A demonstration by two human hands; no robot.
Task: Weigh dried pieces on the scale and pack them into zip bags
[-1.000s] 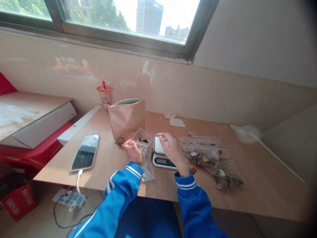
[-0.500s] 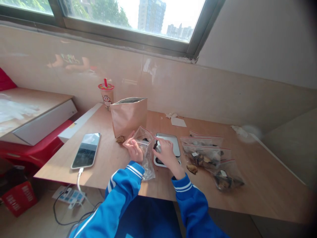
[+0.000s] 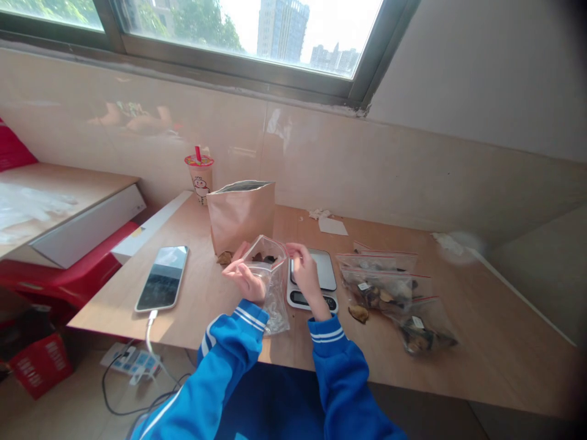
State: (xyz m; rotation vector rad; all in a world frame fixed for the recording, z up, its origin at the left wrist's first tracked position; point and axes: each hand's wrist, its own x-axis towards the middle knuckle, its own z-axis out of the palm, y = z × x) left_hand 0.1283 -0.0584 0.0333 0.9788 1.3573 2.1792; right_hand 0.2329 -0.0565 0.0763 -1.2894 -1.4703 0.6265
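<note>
Left hand (image 3: 247,280) grips a clear zip bag (image 3: 274,302) near the worktop's (image 3: 192,293) front edge (dark pieces (image 3: 263,258) inside), right hand (image 3: 303,272) pinching its rim beside a digital scale (image 3: 323,269); filled zip bags (image 3: 380,290) lie rightward.

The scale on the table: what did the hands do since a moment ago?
The right hand moved left, off the scale, to the mouth of the clear zip bag. The left hand kept hold of that bag. The phone, the brown paper bag and the filled zip bags stayed put.
</note>
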